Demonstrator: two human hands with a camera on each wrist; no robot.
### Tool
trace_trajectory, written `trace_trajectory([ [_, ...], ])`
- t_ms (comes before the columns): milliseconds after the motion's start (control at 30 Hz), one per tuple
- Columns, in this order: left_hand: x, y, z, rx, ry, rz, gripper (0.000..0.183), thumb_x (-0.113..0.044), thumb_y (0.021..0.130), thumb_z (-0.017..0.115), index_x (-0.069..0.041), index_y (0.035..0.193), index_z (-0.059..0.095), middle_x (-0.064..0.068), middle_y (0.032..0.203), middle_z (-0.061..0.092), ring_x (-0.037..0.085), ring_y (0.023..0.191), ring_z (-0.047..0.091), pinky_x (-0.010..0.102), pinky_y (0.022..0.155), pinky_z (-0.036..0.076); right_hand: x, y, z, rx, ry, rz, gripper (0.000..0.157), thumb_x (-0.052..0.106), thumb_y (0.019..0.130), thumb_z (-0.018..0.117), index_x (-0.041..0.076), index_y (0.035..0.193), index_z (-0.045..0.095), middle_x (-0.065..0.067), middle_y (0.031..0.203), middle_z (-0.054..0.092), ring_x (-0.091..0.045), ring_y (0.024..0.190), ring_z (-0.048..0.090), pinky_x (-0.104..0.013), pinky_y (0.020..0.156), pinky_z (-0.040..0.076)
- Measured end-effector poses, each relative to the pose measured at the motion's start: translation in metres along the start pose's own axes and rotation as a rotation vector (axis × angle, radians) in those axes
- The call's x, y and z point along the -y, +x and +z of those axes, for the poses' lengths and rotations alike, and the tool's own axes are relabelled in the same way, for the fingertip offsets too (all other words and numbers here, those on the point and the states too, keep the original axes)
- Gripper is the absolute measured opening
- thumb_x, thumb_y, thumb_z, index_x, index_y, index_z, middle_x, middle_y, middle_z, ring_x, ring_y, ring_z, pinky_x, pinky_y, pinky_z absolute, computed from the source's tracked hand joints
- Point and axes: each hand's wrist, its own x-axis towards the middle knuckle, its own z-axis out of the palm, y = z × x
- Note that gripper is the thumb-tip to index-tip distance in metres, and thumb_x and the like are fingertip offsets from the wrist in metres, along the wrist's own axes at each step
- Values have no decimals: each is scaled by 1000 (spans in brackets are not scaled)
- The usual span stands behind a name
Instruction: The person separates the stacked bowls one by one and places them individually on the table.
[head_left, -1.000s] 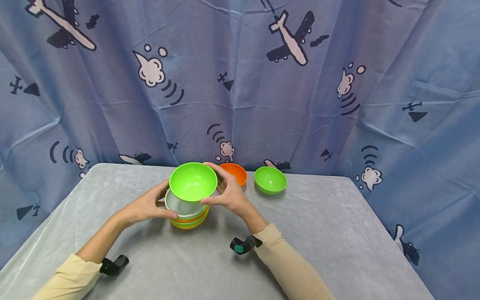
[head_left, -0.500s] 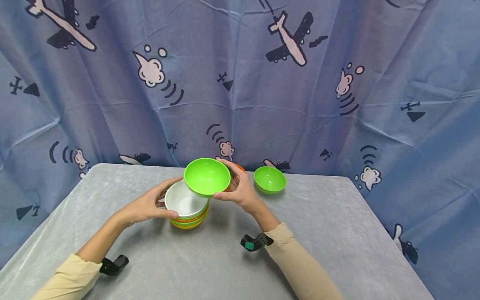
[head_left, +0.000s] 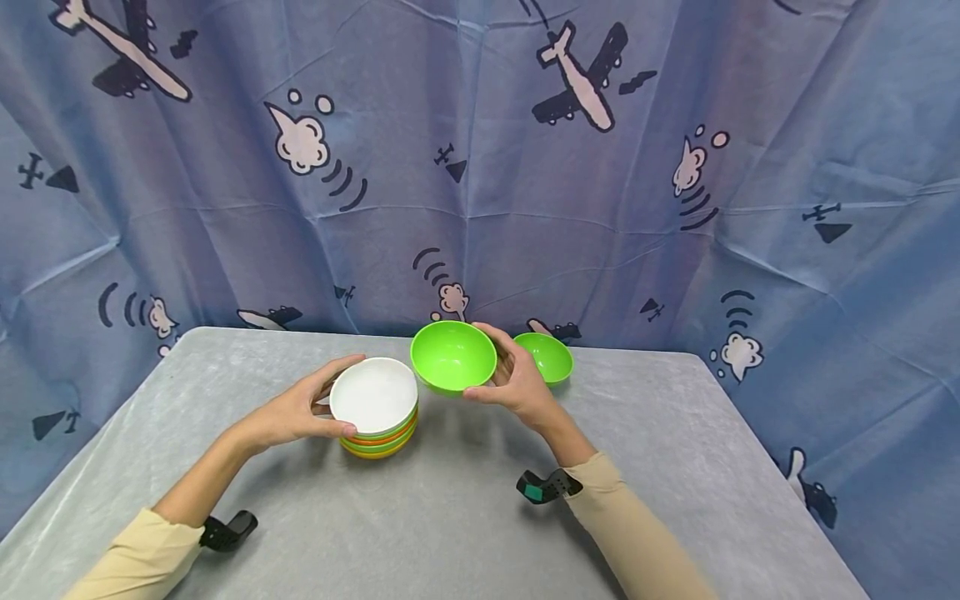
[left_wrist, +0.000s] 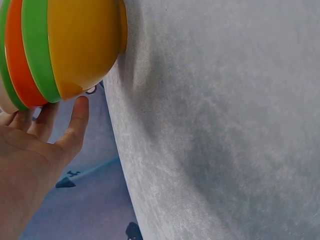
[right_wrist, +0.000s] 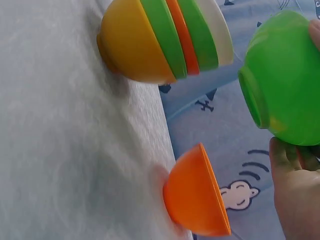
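Observation:
My right hand (head_left: 525, 390) pinches a green bowl (head_left: 453, 357) by its right side and holds it up, opening tilted toward the head camera. Just left of it stands a stack of nested bowls. A white bowl (head_left: 373, 395) tops the stack, and a yellow bowl (left_wrist: 85, 45) forms its base; green and orange bowls show as bands between. My left hand (head_left: 303, 408) grips the stack from the left, thumb at the front by the white rim. Beyond the lifted bowl, an orange bowl (right_wrist: 192, 192) stands on the table, seen in the right wrist view but hidden in the head view.
Another green bowl (head_left: 551, 358) stands near the table's back edge, partly behind my right hand. The table (head_left: 420, 525) has a pale grey cover. A blue curtain (head_left: 480, 167) with airplane prints hangs directly behind it.
My right hand has moved the green bowl rightward, from above the stack to beside it, uncovering the white bowl and covering the orange one. The left hand stays on the stack.

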Motion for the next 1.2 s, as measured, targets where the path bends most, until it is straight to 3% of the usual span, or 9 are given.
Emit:
trace_trajectory([
  [467, 0, -1, 0, 0, 1, -11, 94, -13, 87, 81, -17, 162, 25, 16, 158, 32, 39, 140, 35, 52, 105, 41, 6, -21, -32, -61, -71, 87, 102, -3, 68, 93, -3, 153, 37, -17, 153, 37, -30, 139, 38, -35, 106, 42],
  [700, 0, -1, 0, 3, -6, -15, 94, -13, 87, 81, -16, 162, 24, 17, 158, 32, 39, 140, 36, 51, 104, 42, 7, -34, -53, -78, -135, 83, 97, -5, 69, 92, -3, 151, 41, -9, 164, 16, -31, 144, 31, -32, 108, 39],
  [800, 0, -1, 0, 2, -5, -16, 94, -13, 87, 81, -17, 162, 24, 17, 158, 31, 39, 140, 35, 51, 105, 42, 8, -38, -60, -64, -160, 62, 96, -8, 69, 91, -3, 151, 42, -8, 166, 13, -30, 146, 30, -32, 107, 39],
  [1033, 0, -1, 0, 1, -4, -25, 93, -13, 88, 81, -18, 162, 24, 16, 158, 30, 39, 139, 36, 51, 103, 43, 12, -46, -76, -11, -155, 13, 96, -15, 69, 87, -4, 152, 40, -9, 165, 25, -30, 146, 30, -34, 109, 38],
  [1200, -1, -1, -1, 2, -2, -30, 94, -13, 88, 81, -17, 162, 24, 16, 159, 29, 39, 139, 36, 51, 103, 43, 15, -55, -88, -57, -209, 56, 93, -14, 74, 85, -3, 153, 38, -15, 159, 34, -28, 142, 36, -31, 106, 42],
])
